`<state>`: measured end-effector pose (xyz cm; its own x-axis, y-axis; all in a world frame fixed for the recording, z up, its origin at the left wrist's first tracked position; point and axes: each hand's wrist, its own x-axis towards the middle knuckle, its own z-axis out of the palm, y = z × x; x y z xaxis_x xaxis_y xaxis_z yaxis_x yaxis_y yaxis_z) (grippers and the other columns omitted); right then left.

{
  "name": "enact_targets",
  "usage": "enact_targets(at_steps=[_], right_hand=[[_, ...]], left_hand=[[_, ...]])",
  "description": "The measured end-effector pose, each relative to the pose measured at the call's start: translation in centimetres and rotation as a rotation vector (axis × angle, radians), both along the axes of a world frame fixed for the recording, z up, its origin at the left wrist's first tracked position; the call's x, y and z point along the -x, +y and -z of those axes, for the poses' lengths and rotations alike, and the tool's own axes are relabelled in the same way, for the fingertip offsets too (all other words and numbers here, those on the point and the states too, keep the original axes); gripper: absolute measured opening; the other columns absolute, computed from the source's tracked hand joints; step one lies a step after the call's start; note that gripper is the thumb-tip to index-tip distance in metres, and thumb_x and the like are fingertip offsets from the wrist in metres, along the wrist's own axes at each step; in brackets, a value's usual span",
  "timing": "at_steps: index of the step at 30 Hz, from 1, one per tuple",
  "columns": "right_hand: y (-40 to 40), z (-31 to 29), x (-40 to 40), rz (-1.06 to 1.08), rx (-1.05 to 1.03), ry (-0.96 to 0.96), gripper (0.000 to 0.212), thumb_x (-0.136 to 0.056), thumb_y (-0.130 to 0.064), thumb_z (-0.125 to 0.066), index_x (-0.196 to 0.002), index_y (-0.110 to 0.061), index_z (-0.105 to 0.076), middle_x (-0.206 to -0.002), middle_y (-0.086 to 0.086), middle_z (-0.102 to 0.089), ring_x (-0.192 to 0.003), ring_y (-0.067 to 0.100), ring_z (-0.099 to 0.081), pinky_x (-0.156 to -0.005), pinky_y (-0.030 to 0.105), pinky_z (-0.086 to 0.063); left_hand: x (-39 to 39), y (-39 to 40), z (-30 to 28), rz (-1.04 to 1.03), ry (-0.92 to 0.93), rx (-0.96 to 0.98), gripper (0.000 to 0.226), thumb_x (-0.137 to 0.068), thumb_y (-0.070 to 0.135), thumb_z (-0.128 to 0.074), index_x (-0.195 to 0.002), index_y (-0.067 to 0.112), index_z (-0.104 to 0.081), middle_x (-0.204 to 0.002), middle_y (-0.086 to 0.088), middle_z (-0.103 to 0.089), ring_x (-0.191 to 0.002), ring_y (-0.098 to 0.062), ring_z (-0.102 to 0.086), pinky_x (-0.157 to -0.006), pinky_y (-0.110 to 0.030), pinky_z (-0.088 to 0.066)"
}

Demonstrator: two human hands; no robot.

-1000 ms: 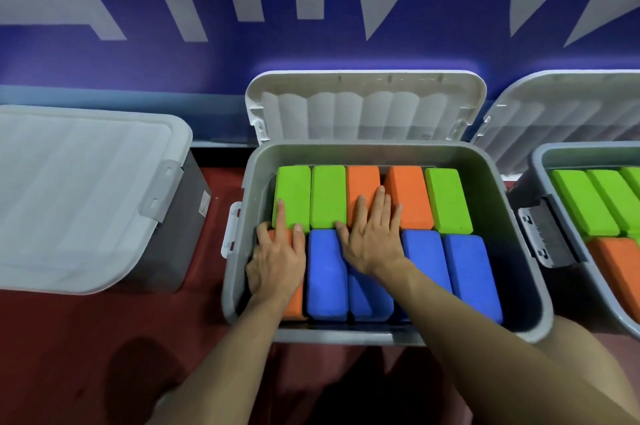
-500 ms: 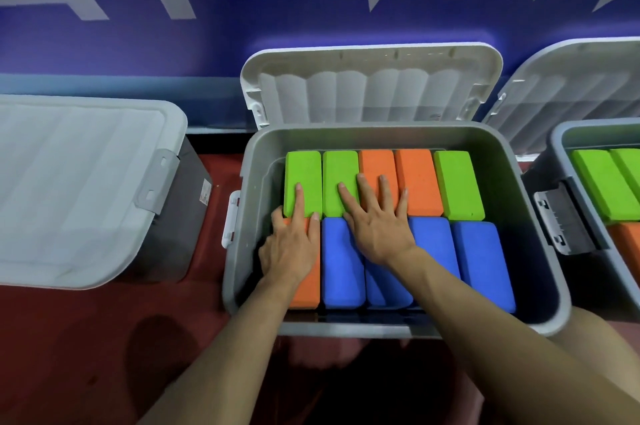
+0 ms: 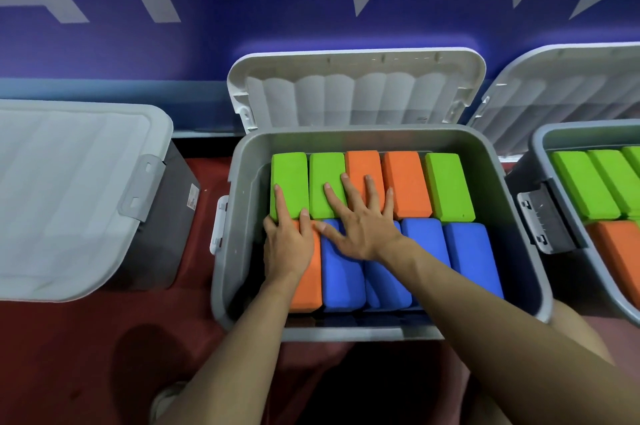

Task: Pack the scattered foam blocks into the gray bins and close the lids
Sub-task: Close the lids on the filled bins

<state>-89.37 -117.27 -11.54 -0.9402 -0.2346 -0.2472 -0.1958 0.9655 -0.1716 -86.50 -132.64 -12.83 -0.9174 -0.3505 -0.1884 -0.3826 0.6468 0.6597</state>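
Bins line a dark red floor (image 3: 69,355) against a blue wall (image 3: 173,43) painted with large pale letters. At far left, a gray bin with its lid shut (image 3: 69,196) sits with its latch facing the middle bin. At center, an open gray bin (image 3: 519,216) holds ten foam blocks in two rows, its lid (image 3: 356,92) propped upright against the wall behind it. The far row runs green, green, orange, orange, green; the near row holds one orange block and four blue. A person's left hand (image 3: 287,248) lies flat on the near orange block (image 3: 308,286), its fingers loosely spread, the index fingertip reaching the leftmost green block (image 3: 289,178). Just beside it, the right hand (image 3: 360,223) presses flat with fingers splayed wide across the blue blocks (image 3: 343,279) and the far row, gripping nothing. At right, a third open bin (image 3: 540,154) holds green and orange blocks, its lid (image 3: 568,92) also raised.
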Motion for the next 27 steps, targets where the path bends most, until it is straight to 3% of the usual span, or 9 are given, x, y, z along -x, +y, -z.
enact_targets(at_steps=[3, 12, 16, 19, 21, 27], right_hand=[[-0.4, -0.2, -0.3, -0.026, -0.051, -0.044, 0.083, -0.088, -0.083, -0.008, -0.155, -0.043, 0.017, -0.166, -0.005, 0.024, -0.150, 0.039, 0.024, -0.114, 0.073, 0.008], [0.0, -0.5, -0.5, -0.058, -0.047, -0.101, 0.091, -0.081, -0.088, -0.007, -0.155, -0.041, 0.018, -0.164, -0.005, 0.029, -0.149, 0.038, 0.028, -0.115, 0.069, 0.011], [0.9, -1.1, 0.5, -0.094, -0.013, -0.188, 0.089, -0.086, -0.084, -0.024, -0.155, -0.045, 0.017, -0.162, -0.009, 0.032, -0.147, 0.035, 0.033, -0.116, 0.066, 0.015], [2.1, -1.9, 1.6, -0.153, 0.014, -0.271, 0.089, -0.093, -0.069, -0.045, -0.155, -0.046, 0.015, -0.161, -0.012, 0.033, -0.146, 0.035, 0.035, -0.118, 0.065, 0.010], [2.4, -1.9, 1.5, -0.155, 0.034, -0.243, 0.092, -0.091, -0.069, -0.049, -0.156, -0.046, 0.011, -0.163, -0.012, 0.029, -0.148, 0.035, 0.032, -0.118, 0.066, 0.006], [1.2, -0.6, 0.1, -0.089, 0.022, -0.092, 0.099, -0.080, -0.088, -0.026, -0.159, -0.038, 0.007, -0.167, -0.007, 0.020, -0.150, 0.039, 0.023, -0.115, 0.070, 0.007]], left_hand=[[0.1, -0.1, -0.1, 0.013, 0.004, 0.015, 0.070, -0.101, 0.050, -0.041, -0.158, 0.039, -0.002, -0.126, -0.027, -0.047, -0.104, -0.047, -0.058, -0.089, -0.047, -0.048], [-0.3, -3.5, -0.2, 0.135, 0.062, 0.073, 0.062, -0.097, 0.060, -0.043, -0.151, 0.058, -0.012, -0.121, -0.009, -0.055, -0.112, -0.037, -0.059, -0.092, -0.049, -0.051], [-0.3, -3.5, 0.0, 0.167, 0.117, 0.045, 0.059, -0.097, 0.057, -0.042, -0.148, 0.062, -0.014, -0.136, 0.000, -0.050, -0.120, -0.031, -0.057, -0.096, -0.048, -0.052], [-0.2, -4.1, 0.3, 0.186, 0.128, 0.025, 0.058, -0.098, 0.058, -0.041, -0.148, 0.062, -0.013, -0.143, 0.003, -0.049, -0.126, -0.028, -0.054, -0.100, -0.048, -0.050], [-0.1, -4.1, 0.3, 0.205, 0.130, 0.024, 0.058, -0.098, 0.059, -0.039, -0.148, 0.062, -0.011, -0.144, 0.003, -0.050, -0.129, -0.027, -0.053, -0.100, -0.049, -0.050], [0.0, -4.2, 0.5, 0.238, 0.170, 0.043, 0.056, -0.101, 0.054, -0.037, -0.152, 0.055, -0.013, -0.150, 0.003, -0.050, -0.131, -0.028, -0.054, -0.100, -0.048, -0.051]])
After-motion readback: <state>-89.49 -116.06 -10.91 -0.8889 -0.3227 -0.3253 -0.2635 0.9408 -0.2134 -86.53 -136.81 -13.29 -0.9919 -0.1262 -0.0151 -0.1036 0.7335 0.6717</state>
